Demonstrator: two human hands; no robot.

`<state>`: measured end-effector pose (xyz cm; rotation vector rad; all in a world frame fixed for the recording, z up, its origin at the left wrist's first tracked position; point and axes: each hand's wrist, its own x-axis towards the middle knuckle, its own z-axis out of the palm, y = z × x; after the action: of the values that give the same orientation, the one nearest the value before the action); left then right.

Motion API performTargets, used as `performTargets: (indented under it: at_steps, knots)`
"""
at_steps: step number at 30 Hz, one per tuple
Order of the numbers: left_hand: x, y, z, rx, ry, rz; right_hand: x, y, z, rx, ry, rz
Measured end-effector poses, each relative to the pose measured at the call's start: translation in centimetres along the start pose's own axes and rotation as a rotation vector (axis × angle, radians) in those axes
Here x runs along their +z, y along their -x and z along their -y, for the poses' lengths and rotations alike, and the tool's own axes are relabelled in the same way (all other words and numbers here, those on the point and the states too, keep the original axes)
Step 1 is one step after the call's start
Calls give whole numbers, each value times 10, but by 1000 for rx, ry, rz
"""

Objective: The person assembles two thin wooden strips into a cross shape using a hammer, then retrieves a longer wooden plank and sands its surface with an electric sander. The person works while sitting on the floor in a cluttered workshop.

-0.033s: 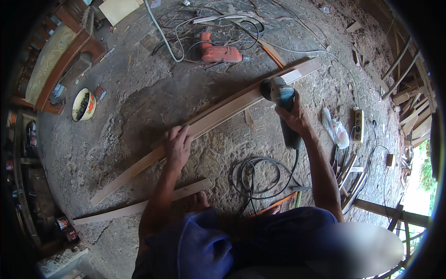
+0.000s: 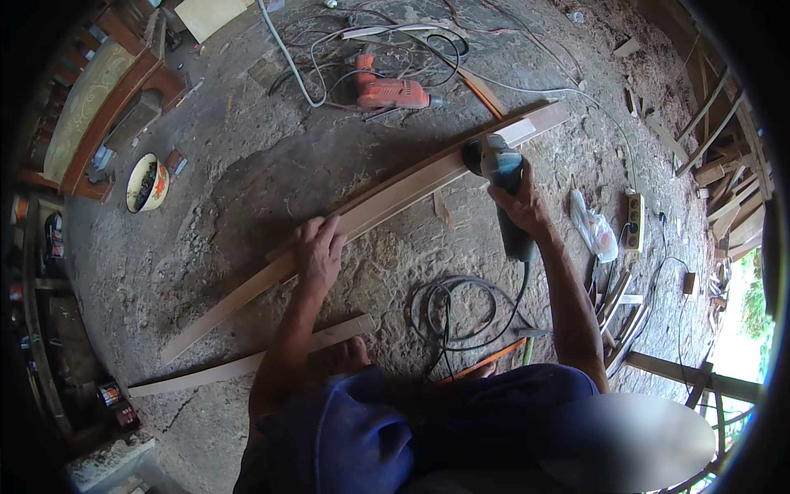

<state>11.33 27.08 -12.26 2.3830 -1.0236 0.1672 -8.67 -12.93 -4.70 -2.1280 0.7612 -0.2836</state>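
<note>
A long wooden strip (image 2: pixel 395 191) lies slantwise across the floor, resting along a darker board (image 2: pixel 547 117). My left hand (image 2: pixel 318 253) is closed over the strip near its middle, the fingers bent across its far edge. In my right hand (image 2: pixel 522 202) is a blue-green angle grinder (image 2: pixel 500 165), gripped round its body. The grinder's dark disc (image 2: pixel 471 156) is at the strip's upper face, toward the right end; whether it touches the wood I cannot tell. A pale piece (image 2: pixel 516 132) sits on the wood just beyond the grinder head.
A red drill (image 2: pixel 393 93) lies among tangled cables at the back. The grinder's cord (image 2: pixel 457 317) coils near my feet. Another wooden strip (image 2: pixel 247 368) lies at the near left, a bowl (image 2: pixel 148 184) at the far left. A power strip (image 2: pixel 634 222) and plastic bag (image 2: pixel 594 224) are at right.
My left hand has shifted very slightly to the right and away from me along the strip. The grinder has barely moved; my right hand keeps its grip.
</note>
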Motion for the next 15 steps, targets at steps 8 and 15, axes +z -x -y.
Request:
performTargets:
  at_steps: [8, 15]
  knots:
    - [8, -21, -4, 36, -4, -24, 20, -19, 16, -14, 211, 32]
    - [7, -19, -9, 12, 0, -12, 71, 13, 61, -88, 219, 183]
